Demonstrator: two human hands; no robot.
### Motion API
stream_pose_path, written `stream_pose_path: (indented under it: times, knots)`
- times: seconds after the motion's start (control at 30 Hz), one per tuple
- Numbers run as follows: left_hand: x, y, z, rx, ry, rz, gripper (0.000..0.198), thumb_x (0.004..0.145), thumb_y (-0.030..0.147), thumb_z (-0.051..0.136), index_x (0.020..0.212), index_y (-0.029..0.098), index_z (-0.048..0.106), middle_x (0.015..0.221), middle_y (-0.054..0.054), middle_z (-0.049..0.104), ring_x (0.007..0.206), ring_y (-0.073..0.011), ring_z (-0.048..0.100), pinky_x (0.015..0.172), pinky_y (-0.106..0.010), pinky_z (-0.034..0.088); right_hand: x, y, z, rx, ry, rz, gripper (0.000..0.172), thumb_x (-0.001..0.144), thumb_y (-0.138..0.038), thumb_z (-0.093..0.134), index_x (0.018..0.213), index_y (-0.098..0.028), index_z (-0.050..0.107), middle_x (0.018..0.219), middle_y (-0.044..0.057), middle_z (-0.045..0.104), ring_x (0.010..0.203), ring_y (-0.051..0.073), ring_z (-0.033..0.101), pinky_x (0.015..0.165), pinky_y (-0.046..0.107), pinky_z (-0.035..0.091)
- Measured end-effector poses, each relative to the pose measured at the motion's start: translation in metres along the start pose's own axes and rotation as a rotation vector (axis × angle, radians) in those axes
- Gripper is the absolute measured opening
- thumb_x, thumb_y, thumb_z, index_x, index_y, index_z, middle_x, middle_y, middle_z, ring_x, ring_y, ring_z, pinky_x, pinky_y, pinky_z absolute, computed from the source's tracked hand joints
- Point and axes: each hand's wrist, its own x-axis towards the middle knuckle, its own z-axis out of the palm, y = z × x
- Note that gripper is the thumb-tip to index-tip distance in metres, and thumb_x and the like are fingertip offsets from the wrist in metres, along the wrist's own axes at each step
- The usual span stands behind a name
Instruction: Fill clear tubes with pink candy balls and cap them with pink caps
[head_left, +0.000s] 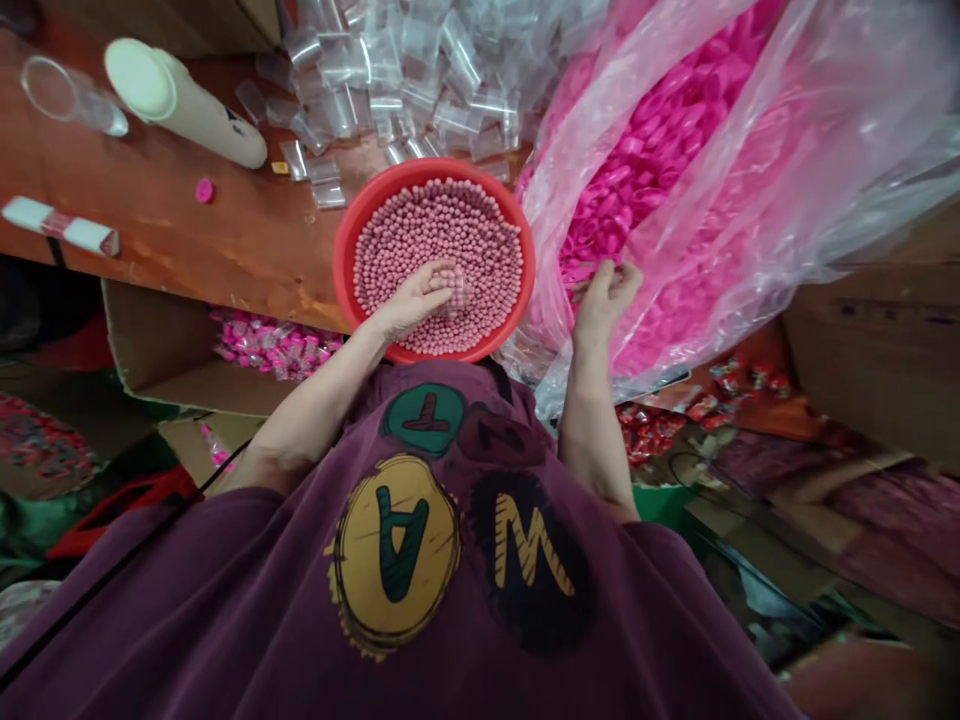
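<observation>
My left hand (424, 298) is over a red basin (343, 270) full of small pink balls (427, 225). Its fingers are closed on a small clear plastic cup (458, 290), with pink balls showing in or through it. On the other side, my right hand (606, 298) is at the mouth of a big clear plastic bag (559, 190) filled with bright pink plastic caps (660, 140). The fingers of that hand are curled in against the caps, and what they grip is hidden.
Many clear plastic cups (405, 70) are heaped behind the basin. Left on the table stand a white bottle (187, 105), a clear tumbler (75, 95) and a loose pink cap (205, 190). A cardboard box (165, 350) holds pink wrapped pieces. Red packets (652, 435) lie at right.
</observation>
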Motion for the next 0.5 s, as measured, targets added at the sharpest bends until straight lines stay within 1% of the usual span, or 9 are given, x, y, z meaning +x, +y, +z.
stream_pose_path:
  times: [0.07,0.1,0.17,0.2,0.23,0.3,0.33,0.4,0.5]
  knots:
    - [-0.007,0.0,0.003,-0.069,0.011,-0.018,0.076,0.086,0.044,0.09,0.148,0.026,0.048,0.125,-0.011,0.079,0.11,-0.0269,0.081,0.092,-0.042,0.068,-0.015,-0.014,0.02,0.092,0.028,0.003,0.036,0.113,-0.06,0.045,0.136,-0.034,0.035,0.106,0.001,0.074,0.064,0.012,0.057,0.061,0.029,0.048]
    - [-0.009,0.001,0.005,-0.091,0.021,-0.022,0.079,0.085,0.044,0.091,0.149,0.027,0.046,0.123,-0.01,0.079,0.105,-0.0256,0.082,0.086,-0.038,0.067,-0.025,-0.023,0.033,0.111,0.017,-0.006,0.042,0.112,-0.062,0.05,0.141,-0.034,0.036,0.111,0.002,0.077,0.067,0.012,0.062,0.064,0.029,0.051]
    - [-0.013,0.004,0.011,-0.115,0.043,-0.021,0.082,0.085,0.04,0.092,0.15,0.028,0.044,0.122,-0.008,0.08,0.097,-0.022,0.082,0.08,-0.032,0.065,-0.044,-0.041,0.061,0.172,-0.136,-0.022,0.055,0.108,-0.069,0.055,0.15,-0.036,0.041,0.125,0.005,0.079,0.087,0.017,0.074,0.08,0.037,0.061]
    - [-0.015,0.006,0.014,-0.115,0.055,-0.021,0.082,0.085,0.038,0.092,0.151,0.028,0.044,0.121,-0.007,0.08,0.094,-0.0197,0.081,0.078,-0.029,0.064,-0.053,-0.05,0.075,0.191,-0.207,-0.026,0.059,0.106,-0.073,0.057,0.15,-0.035,0.047,0.131,0.006,0.078,0.097,0.02,0.077,0.087,0.042,0.064]
    - [-0.017,0.009,0.017,-0.108,0.065,-0.019,0.081,0.085,0.036,0.092,0.151,0.028,0.045,0.12,-0.006,0.08,0.09,-0.0175,0.08,0.076,-0.027,0.062,-0.06,-0.058,0.086,0.219,-0.267,-0.021,0.06,0.103,-0.075,0.06,0.146,-0.034,0.053,0.132,0.007,0.078,0.103,0.023,0.079,0.09,0.047,0.065]
    - [-0.022,0.017,0.022,-0.083,0.081,-0.009,0.076,0.086,0.033,0.091,0.148,0.027,0.048,0.114,-0.004,0.079,0.083,-0.014,0.077,0.072,-0.024,0.059,-0.073,-0.07,0.104,0.254,-0.335,-0.005,0.058,0.097,-0.076,0.068,0.132,-0.03,0.062,0.127,0.008,0.079,0.104,0.025,0.081,0.091,0.049,0.069]
    - [-0.025,0.021,0.024,-0.073,0.085,-0.002,0.072,0.087,0.031,0.09,0.146,0.026,0.05,0.111,-0.003,0.079,0.081,-0.0132,0.075,0.071,-0.023,0.057,-0.077,-0.074,0.109,0.259,-0.349,0.0,0.056,0.096,-0.075,0.07,0.128,-0.029,0.065,0.122,0.007,0.08,0.1,0.025,0.081,0.09,0.049,0.07]
    - [-0.03,0.029,0.027,-0.065,0.086,0.009,0.062,0.088,0.028,0.088,0.14,0.024,0.054,0.107,-0.003,0.077,0.081,-0.0134,0.074,0.068,-0.023,0.055,-0.083,-0.082,0.112,0.225,-0.355,-0.016,0.053,0.097,-0.071,0.07,0.127,-0.028,0.068,0.117,0.006,0.081,0.094,0.023,0.081,0.09,0.047,0.071]
    - [-0.036,0.038,0.03,-0.06,0.069,0.022,0.043,0.091,0.025,0.082,0.128,0.02,0.061,0.107,-0.005,0.076,0.085,-0.015,0.073,0.066,-0.023,0.053,-0.089,-0.097,0.107,0.098,-0.384,-0.139,0.047,0.102,-0.065,0.066,0.13,-0.028,0.073,0.124,0.006,0.08,0.105,0.023,0.079,0.101,0.049,0.068]
